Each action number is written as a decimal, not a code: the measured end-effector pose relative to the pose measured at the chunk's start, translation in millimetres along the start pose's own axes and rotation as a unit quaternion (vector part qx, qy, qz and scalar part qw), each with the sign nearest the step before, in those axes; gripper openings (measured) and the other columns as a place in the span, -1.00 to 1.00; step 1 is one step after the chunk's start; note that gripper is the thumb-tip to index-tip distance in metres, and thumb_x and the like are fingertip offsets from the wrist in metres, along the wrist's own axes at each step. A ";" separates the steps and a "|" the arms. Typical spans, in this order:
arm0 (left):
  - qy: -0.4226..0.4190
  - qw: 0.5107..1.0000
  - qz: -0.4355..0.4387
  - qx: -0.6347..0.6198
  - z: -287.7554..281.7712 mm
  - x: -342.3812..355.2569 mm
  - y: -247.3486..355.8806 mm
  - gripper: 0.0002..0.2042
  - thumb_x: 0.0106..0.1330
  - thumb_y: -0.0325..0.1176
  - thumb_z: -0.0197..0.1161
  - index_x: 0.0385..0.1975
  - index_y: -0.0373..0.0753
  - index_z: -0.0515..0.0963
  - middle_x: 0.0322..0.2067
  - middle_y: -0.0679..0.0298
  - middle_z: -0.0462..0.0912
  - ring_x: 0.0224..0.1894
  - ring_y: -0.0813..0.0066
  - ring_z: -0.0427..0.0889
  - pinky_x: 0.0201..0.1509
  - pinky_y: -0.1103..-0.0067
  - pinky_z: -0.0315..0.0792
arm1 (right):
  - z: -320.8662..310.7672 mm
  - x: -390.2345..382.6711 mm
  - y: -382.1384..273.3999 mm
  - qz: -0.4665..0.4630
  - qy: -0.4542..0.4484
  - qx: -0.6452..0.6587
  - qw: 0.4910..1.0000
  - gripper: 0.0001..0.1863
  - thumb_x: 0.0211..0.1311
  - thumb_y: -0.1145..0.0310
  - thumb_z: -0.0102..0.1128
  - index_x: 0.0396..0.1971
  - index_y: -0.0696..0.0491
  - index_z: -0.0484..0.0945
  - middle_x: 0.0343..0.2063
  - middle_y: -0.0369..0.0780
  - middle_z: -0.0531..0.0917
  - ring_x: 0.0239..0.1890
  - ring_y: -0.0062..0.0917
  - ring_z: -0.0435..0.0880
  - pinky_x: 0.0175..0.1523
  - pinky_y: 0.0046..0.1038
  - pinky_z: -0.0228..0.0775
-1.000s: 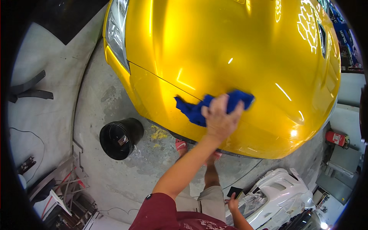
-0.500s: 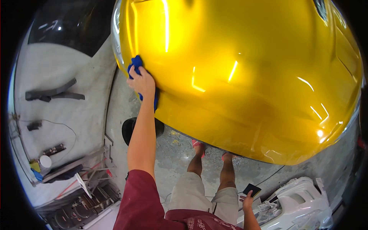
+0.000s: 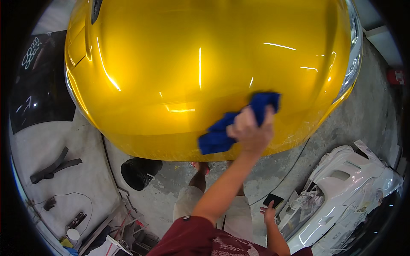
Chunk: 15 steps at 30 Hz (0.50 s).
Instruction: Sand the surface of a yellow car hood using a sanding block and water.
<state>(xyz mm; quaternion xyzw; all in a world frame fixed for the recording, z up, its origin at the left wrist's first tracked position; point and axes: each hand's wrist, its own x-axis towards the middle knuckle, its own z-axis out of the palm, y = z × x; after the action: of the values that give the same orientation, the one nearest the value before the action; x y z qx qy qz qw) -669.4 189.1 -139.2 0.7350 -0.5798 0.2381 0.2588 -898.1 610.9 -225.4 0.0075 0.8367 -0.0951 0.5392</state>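
My left hand [image 3: 252, 130], slightly blurred, is closed on a bunched blue cloth [image 3: 217, 135]. It presses the cloth against the front part of a glossy yellow car hood [image 3: 149, 81], right of the middle. One end of the cloth hangs toward the front edge, while another sticks out past my fingers. Low at my right side, my right hand [image 3: 268, 212] holds a thin, flat black pad [image 3: 273, 200] away from the car. My fingers and thumb grip its lower edge.
A black bucket [image 3: 137, 174] stands on the concrete floor near the hood's front left. Behind my right arm lies a white car bumper [image 3: 337, 200]. A dark panel [image 3: 45, 85] and dark trim pieces [image 3: 55, 166] are at the left. A cable [image 3: 287, 176] crosses the floor.
My left hand has swept the blue cloth from the hood's left edge across to the right of its middle. The view has turned to the right. My right hand still holds the black pad.
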 end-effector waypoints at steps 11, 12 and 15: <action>-0.101 0.962 0.070 -0.243 26.7 34.6 142.7 -0.69 0.27 -0.25 0.06 0.01 -0.04 0.50 0.13 -0.04 0.37 0.21 0.11 0.29 0.19 0.20 0.16 | -3.1 -13.0 12.2 0.013 -0.013 0.068 0.998 -0.13 0.34 -0.35 -0.13 0.10 0.30 0.36 -0.04 -0.08 0.55 -0.31 -0.33 0.70 -0.51 -0.46 0.51; -0.100 0.963 0.077 -0.237 24.4 37.1 130.9 -0.69 0.26 -0.26 0.07 0.00 -0.03 0.50 0.14 -0.02 0.37 0.21 0.13 0.29 0.20 0.21 0.13 | -4.4 -10.5 11.3 0.008 -0.024 0.056 0.998 -0.14 0.34 -0.35 -0.13 0.10 0.28 0.36 -0.05 -0.09 0.55 -0.31 -0.33 0.69 -0.51 -0.46 0.51; -0.087 0.970 0.083 -0.213 15.4 48.0 86.7 -0.69 0.25 -0.26 0.08 -0.01 -0.01 0.51 0.14 0.01 0.36 0.21 0.16 0.28 0.21 0.23 0.09 | -3.0 -12.7 -5.9 -0.007 -0.024 0.024 0.999 -0.19 0.36 -0.34 -0.16 0.09 0.23 0.40 -0.05 -0.12 0.58 -0.28 -0.34 0.69 -0.45 -0.44 0.51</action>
<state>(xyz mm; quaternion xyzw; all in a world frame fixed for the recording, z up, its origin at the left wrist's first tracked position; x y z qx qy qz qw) -742.9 127.2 -110.5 0.6299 -0.6966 0.0646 0.3374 -896.2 606.7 -211.8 0.0120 0.8210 -0.1189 0.5584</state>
